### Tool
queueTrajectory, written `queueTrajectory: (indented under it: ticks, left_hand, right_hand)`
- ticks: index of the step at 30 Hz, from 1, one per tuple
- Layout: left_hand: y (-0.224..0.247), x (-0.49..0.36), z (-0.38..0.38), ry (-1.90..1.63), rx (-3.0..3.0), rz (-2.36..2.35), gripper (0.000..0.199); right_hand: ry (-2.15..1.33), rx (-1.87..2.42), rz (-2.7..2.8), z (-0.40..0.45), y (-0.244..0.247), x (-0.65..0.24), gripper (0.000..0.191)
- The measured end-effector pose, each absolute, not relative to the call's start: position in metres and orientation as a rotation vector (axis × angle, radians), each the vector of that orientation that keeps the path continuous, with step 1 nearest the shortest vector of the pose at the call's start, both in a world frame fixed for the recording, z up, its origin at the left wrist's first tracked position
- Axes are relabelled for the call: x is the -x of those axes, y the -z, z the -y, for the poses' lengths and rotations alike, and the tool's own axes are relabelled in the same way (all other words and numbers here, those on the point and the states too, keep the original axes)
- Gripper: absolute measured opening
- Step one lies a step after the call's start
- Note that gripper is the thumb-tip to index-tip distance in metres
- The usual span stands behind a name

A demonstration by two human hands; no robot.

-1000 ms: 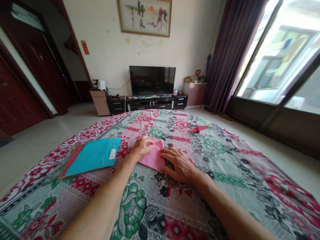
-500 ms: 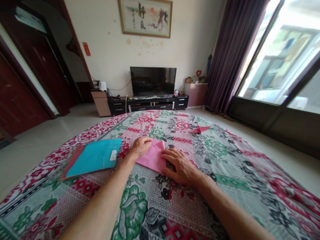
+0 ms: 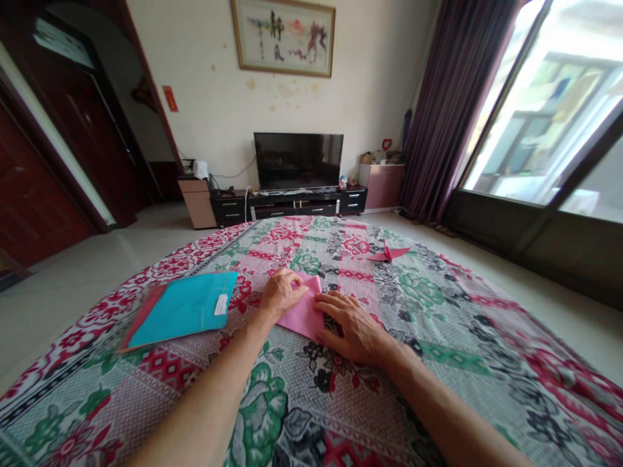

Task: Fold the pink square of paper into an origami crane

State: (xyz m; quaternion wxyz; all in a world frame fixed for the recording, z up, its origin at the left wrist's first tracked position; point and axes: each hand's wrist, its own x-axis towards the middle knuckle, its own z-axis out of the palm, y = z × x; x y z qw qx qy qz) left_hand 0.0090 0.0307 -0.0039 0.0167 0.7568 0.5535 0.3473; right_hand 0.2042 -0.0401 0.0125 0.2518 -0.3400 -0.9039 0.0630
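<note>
A folded sheet of pink paper (image 3: pixel 302 316) lies on the patterned tablecloth (image 3: pixel 418 402) between my two hands. My left hand (image 3: pixel 281 292) is over the paper's left part, its fingers curled in and pinched on the paper near the upper edge. Resting on the right edge of the paper is my right hand (image 3: pixel 348 324), palm down, with its fingers stretched and slightly apart. Farther back to the right sits a red folded paper bird (image 3: pixel 389 253). A pack of coloured paper (image 3: pixel 182 308), blue on top, lies left of my left hand.
Beyond the round table a television (image 3: pixel 298 161) stands on a low black cabinet (image 3: pixel 311 204). A framed picture (image 3: pixel 285 35) hangs above it. Purple curtains (image 3: pixel 452 110) and a large window are at the right, dark red doors at the left.
My left hand has moved right and slightly nearer over the pink paper, covering more of its left side, with the fingers more curled. My right hand has stayed almost still.
</note>
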Motion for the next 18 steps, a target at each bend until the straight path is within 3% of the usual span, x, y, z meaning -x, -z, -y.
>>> queueTrajectory:
  ticks: [18]
  left_hand:
    - [0.0023, -0.0102, -0.0257, -0.921, -2.548, -1.557, 0.019]
  right_hand:
    - [-0.170, 0.989, 2.506, 0.0445, -0.0180, -0.2052, 0.043]
